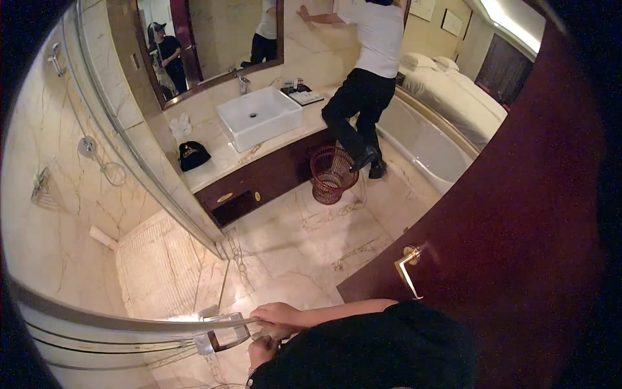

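The right hand point(277, 316), fingers bent, touches the glass door point(136, 325); the metal handle point(205, 342) lies just left. Below it, the left hand point(262, 351) is curled; I cannot tell either's grip.

Small pale lettering point(192, 151) on black pouch point(195, 160), too blurred to read

We find the sink point(262, 131) on the counter point(206, 176) before the mirror point(220, 40), the tray point(306, 96) to its right; the basket point(327, 192) stands before the counter, the tub point(424, 150) farther right, the shower point(159, 262) left, and our right hand point(277, 315) at the glass door point(162, 325).
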A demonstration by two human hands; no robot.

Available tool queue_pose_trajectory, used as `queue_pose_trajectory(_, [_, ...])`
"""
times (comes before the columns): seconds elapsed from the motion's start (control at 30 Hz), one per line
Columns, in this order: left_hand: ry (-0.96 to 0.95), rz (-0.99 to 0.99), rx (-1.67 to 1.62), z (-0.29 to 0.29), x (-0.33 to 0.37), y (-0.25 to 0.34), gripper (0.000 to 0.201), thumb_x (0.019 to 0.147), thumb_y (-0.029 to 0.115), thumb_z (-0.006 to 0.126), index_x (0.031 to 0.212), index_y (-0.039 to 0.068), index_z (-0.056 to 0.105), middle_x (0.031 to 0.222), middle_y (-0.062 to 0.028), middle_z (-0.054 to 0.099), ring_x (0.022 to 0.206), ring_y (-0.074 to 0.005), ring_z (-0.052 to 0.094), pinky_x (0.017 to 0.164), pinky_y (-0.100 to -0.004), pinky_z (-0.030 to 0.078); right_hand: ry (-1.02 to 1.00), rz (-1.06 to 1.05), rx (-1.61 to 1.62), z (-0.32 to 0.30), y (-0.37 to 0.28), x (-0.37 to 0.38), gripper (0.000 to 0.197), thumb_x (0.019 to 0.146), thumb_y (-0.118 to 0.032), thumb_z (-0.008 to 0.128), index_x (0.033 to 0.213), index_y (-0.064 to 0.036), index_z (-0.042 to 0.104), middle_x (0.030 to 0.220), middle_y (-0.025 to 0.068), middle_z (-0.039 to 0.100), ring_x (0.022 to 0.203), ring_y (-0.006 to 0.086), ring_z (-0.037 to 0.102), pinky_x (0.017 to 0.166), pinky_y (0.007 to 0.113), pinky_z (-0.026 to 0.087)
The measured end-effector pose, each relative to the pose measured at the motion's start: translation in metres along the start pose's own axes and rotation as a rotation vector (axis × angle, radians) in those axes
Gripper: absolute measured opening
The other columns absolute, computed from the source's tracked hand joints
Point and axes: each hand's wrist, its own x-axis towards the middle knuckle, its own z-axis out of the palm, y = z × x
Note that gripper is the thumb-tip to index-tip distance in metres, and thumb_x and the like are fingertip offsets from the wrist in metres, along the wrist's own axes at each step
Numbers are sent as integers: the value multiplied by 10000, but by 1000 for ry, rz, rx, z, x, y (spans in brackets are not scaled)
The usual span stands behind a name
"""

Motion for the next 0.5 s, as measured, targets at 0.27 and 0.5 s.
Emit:
queue_pose_trajectory(0.27, [-1, -25, -16, -5, -4, 8, 314, 673, 262, 629, 534, 29, 471, 526, -157, 484, 492, -353, 475, 463, -421, 373, -47, 34, -191, -13, 3, -20, 222, 749, -185, 526, 947, -84, 526, 838, 117, 568, 767, 287, 557, 655, 370, 446])
queue_pose_trajectory(0.5, [87, -35, -116, -4, -6, 3, 317, 677, 261, 633, 539, 23, 475, 518, -163, 481, 493, -341, 486, 459, -405, 373, -424, 124, -187, -3, 22, -31, 279, 691, -202, 544, 930, -62, 512, 828, 132, 562, 784, 320, 543, 661, 395, 442])
